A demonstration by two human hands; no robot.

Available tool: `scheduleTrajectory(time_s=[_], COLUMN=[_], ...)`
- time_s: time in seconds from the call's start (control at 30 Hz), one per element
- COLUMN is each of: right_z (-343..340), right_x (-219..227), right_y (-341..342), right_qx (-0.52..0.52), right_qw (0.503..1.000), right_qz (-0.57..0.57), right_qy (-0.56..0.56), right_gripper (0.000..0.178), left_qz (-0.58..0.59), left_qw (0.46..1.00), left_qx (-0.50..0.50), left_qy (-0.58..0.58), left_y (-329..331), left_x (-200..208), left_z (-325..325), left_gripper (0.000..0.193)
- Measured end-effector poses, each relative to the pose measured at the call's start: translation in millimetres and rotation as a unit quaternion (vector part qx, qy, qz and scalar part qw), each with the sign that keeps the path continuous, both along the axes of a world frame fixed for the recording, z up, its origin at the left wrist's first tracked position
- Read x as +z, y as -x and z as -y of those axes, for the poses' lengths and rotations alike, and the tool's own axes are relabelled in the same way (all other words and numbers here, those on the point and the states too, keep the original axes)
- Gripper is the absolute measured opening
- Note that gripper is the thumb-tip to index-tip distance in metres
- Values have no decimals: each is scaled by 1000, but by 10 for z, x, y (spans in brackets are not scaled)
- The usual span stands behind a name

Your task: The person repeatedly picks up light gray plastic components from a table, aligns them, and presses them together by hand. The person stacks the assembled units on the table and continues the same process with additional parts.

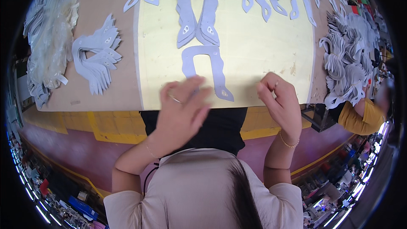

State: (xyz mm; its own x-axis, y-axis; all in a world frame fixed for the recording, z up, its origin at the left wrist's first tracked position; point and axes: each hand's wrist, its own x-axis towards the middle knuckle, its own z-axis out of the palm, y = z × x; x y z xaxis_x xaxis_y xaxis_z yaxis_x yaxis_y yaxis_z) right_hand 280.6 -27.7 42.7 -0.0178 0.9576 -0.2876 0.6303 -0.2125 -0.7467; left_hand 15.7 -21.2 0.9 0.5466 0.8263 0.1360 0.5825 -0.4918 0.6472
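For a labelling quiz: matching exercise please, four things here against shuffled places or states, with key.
1. fanned stack of grey flat cut pieces
2. bundled heap of grey flat cut pieces
3. lower grey U-shaped flat piece
4. bare right hand

A. partly hidden by the bare left hand
B. right of the pale-yellow sheet
C. fingers curled
D. left of the sheet

Pairs: 1-D; 2-B; 3-A; 4-C

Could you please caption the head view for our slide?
Left hand over a grey arched piece, right hand alongside.
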Motion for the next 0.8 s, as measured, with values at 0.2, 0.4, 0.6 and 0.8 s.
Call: scheduleTrajectory(time_s=[0.2,0.4,0.6,0.8], right_z=[-438,-606,-565,-517], right_x=[-376,-412,-406,-320], right_y=[329,635,638,566], right_qx=[1,0,9,55], right_qw=[978,981,986,992], right_qz=[86,136,129,13], right_qy=[-192,-139,-105,-116], right_gripper=[20,24,19,16], left_qz=[-35,-60,-18,159], left_qw=[979,975,980,957], left_qx=[197,213,196,126], left_qy=[-34,-28,30,209], left_y=[17,-129,-131,-23], left_x=[-176,-170,-116,-26], left_z=[-499,-586,-586,-487], left_gripper=[31,27,16,17])
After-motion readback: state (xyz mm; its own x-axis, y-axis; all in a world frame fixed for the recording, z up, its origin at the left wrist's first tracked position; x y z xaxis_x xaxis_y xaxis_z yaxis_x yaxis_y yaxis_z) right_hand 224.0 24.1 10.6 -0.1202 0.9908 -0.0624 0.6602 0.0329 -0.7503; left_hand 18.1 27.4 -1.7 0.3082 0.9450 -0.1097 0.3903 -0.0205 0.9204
